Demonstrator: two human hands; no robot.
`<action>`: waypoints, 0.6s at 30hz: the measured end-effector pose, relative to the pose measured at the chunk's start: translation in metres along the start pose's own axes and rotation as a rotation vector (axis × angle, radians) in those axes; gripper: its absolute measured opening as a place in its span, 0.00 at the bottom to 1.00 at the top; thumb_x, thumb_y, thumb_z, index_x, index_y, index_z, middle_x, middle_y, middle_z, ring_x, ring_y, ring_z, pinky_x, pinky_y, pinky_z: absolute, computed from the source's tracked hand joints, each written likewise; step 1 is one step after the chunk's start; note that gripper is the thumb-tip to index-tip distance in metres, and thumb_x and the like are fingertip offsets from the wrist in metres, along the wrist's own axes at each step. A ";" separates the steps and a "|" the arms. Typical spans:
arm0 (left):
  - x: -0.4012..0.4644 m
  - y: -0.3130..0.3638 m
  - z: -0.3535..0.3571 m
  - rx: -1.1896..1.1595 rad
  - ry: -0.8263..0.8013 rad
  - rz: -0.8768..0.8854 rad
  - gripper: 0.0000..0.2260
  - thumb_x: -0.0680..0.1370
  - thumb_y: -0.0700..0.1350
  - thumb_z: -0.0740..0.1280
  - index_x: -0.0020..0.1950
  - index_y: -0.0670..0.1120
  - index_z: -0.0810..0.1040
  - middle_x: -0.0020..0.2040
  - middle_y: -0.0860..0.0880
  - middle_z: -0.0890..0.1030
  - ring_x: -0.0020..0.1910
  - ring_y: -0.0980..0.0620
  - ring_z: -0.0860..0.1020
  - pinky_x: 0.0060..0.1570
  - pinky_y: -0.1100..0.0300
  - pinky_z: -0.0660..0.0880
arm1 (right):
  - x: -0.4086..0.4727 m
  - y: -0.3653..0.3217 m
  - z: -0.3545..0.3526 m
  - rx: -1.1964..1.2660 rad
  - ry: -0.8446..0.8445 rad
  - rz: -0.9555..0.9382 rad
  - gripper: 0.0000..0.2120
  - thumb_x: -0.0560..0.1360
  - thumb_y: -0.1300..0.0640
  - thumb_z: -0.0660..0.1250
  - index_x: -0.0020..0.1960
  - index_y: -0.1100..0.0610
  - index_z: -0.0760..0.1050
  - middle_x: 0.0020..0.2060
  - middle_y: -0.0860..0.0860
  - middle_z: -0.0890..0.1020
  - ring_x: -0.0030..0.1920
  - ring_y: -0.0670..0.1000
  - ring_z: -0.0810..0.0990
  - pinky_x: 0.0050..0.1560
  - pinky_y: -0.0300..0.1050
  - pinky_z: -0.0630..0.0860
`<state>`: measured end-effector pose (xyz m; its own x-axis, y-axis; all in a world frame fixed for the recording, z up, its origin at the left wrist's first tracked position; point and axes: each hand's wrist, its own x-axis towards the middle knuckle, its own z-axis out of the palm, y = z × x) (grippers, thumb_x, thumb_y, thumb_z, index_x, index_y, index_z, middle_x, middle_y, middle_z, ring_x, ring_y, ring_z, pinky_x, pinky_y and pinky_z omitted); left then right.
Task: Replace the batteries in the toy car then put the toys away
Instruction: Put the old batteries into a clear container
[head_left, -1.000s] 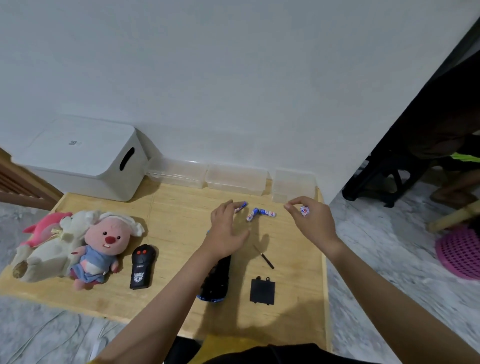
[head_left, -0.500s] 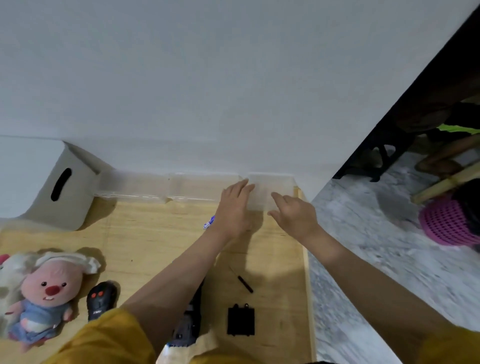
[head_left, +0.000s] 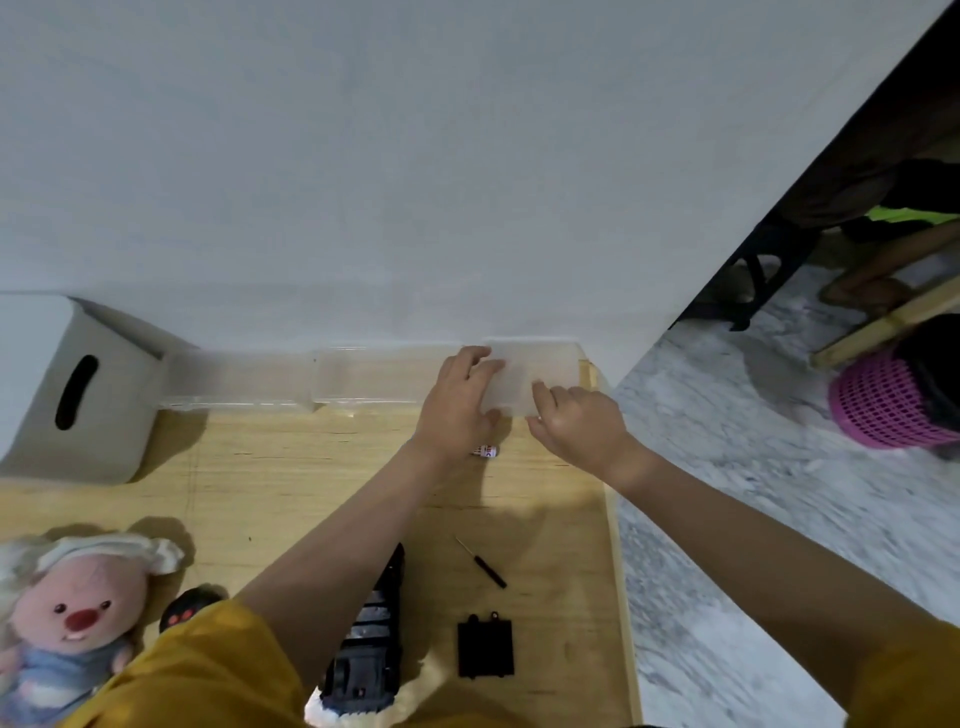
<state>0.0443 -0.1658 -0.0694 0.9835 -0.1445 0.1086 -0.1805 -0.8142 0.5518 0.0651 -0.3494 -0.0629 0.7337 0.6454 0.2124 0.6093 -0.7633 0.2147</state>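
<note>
Both hands rest on a small clear plastic box (head_left: 550, 364) at the back right of the wooden table (head_left: 291, 478). My left hand (head_left: 460, 400) grips its left side, thumb at the front edge. My right hand (head_left: 576, 423) holds its front right corner. One battery (head_left: 487, 451) lies on the table just below my left hand. The black toy car (head_left: 371, 649) lies upside down near the front, partly under my left forearm. Its black battery cover (head_left: 485, 647) and a small screwdriver (head_left: 483, 564) lie to its right. The remote (head_left: 182, 613) is mostly hidden by my sleeve.
A pink plush toy (head_left: 72, 623) lies at the front left. A grey storage bin (head_left: 72, 395) stands at the back left, and two more clear boxes (head_left: 322, 379) line the wall. A pink basket (head_left: 888, 405) and chair legs are on the floor to the right.
My view has dropped closer to the table. Both hands moved from the loose batteries to the clear box at the back right and took hold of it.
</note>
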 end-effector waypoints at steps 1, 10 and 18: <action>0.000 -0.001 0.000 0.002 -0.001 0.004 0.27 0.66 0.39 0.76 0.64 0.41 0.74 0.65 0.42 0.71 0.62 0.42 0.70 0.50 0.53 0.76 | 0.001 0.000 -0.001 -0.014 -0.016 -0.011 0.20 0.59 0.52 0.77 0.45 0.64 0.82 0.22 0.51 0.75 0.19 0.50 0.72 0.18 0.36 0.65; 0.003 -0.002 -0.002 -0.027 0.010 -0.004 0.27 0.65 0.40 0.77 0.63 0.42 0.75 0.64 0.42 0.72 0.62 0.43 0.70 0.48 0.58 0.72 | 0.015 -0.004 -0.013 -0.122 -0.196 -0.121 0.25 0.48 0.55 0.83 0.39 0.66 0.80 0.19 0.53 0.73 0.16 0.51 0.70 0.22 0.35 0.57; 0.006 -0.006 -0.004 -0.032 -0.001 0.036 0.27 0.63 0.41 0.79 0.60 0.41 0.78 0.58 0.40 0.74 0.58 0.39 0.73 0.48 0.50 0.76 | 0.022 -0.017 -0.026 -0.210 -0.174 -0.121 0.15 0.48 0.63 0.78 0.34 0.66 0.81 0.18 0.53 0.74 0.16 0.51 0.72 0.18 0.36 0.66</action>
<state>0.0511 -0.1596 -0.0691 0.9764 -0.1739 0.1277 -0.2158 -0.7903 0.5735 0.0628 -0.3220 -0.0371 0.7111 0.7030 0.0109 0.6332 -0.6470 0.4247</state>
